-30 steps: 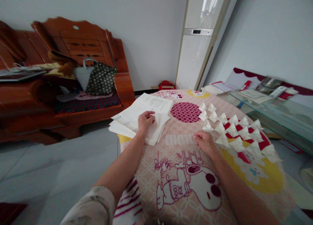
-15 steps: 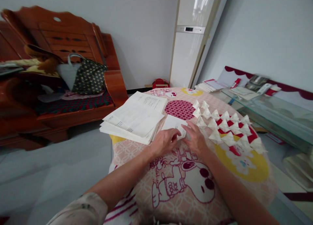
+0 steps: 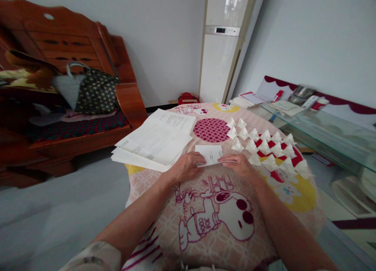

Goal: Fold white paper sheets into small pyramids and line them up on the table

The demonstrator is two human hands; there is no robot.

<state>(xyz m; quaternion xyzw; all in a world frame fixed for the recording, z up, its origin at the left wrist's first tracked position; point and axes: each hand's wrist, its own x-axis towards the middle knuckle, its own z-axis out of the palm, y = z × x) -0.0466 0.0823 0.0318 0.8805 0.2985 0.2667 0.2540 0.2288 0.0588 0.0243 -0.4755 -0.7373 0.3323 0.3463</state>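
A small white printed paper slip (image 3: pixel 212 153) lies on the pink cartoon tablecloth (image 3: pixel 211 231). My left hand (image 3: pixel 185 167) pinches its near left edge with curled fingers. My right hand (image 3: pixel 239 164) rests on its near right edge, fingers pressed on the paper. A stack of printed sheets (image 3: pixel 154 142) lies to the left of my left hand. Several folded white paper triangles (image 3: pixel 266 147) stand in rows to the right of my right hand.
A carved wooden bench (image 3: pixel 67 102) with a dotted bag (image 3: pixel 95 92) stands at the left. A tall white air conditioner (image 3: pixel 221 47) is at the back. A glass table (image 3: pixel 323 126) with papers and cans runs along the right.
My left hand left the sheet stack and brought one slip to the middle. Both hands now hold that slip at its near edge. The camera has swung to the right.
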